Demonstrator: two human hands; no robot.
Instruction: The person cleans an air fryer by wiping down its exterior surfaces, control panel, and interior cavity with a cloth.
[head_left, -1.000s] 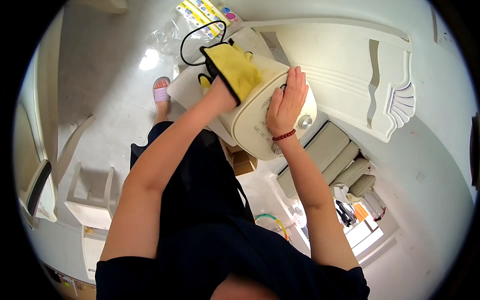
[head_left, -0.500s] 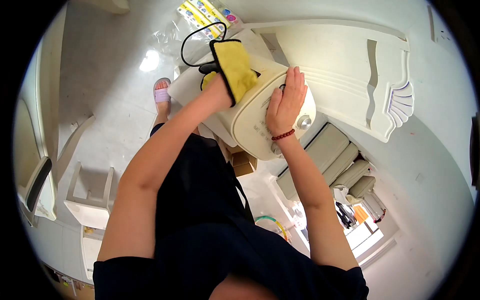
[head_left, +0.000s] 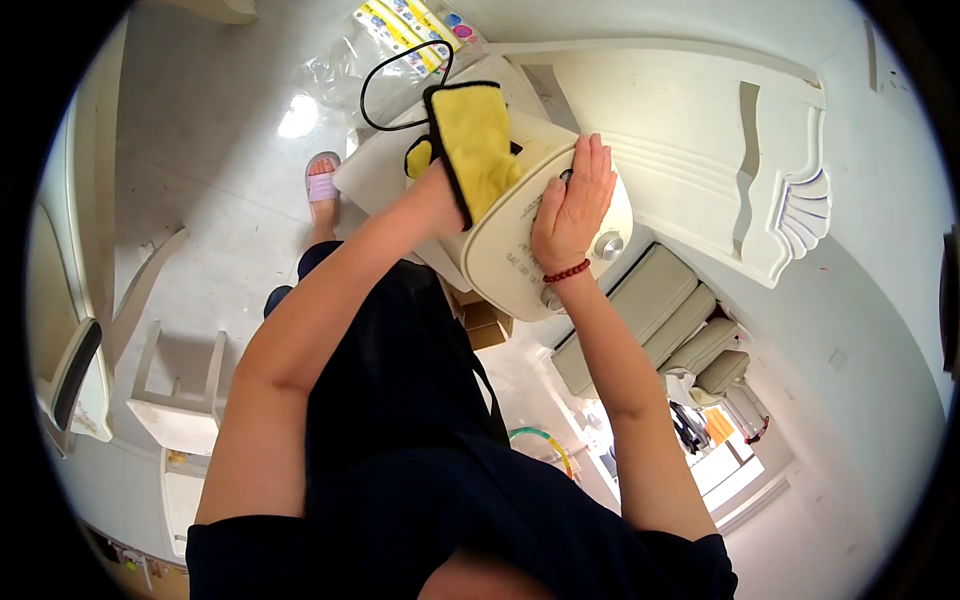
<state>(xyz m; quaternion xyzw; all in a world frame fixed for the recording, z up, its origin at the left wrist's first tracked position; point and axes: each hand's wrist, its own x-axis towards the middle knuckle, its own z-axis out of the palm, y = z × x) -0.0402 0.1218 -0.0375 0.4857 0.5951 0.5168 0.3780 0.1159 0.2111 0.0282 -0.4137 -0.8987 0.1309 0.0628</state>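
A cream countertop appliance (head_left: 510, 245) with rounded corners and silver knobs (head_left: 608, 245) is in front of me, its lettered face turned toward my body. My left hand (head_left: 437, 203) has a yellow cloth (head_left: 472, 130) with black edging over it, pressed on the appliance's upper surface by the front edge; the fingers are hidden beneath the fabric. My right hand (head_left: 572, 215), a red bead bracelet on its wrist, lies flat against the lettered face beside a knob, fingers stretched out. Behind the cloth loops a black power cord (head_left: 368, 90).
White furniture with a carved shell ornament (head_left: 803, 210) stands right of the appliance. Yellow-and-white packages (head_left: 405, 30) in clear plastic lie beyond it. Below sits an open cardboard box (head_left: 485, 325). A small white chair (head_left: 180, 415) is at left, a grey sofa (head_left: 640, 310) at right.
My left hand and the cloth have shifted slightly right and toward my body, nearer the appliance's front edge. My right hand stays in place.
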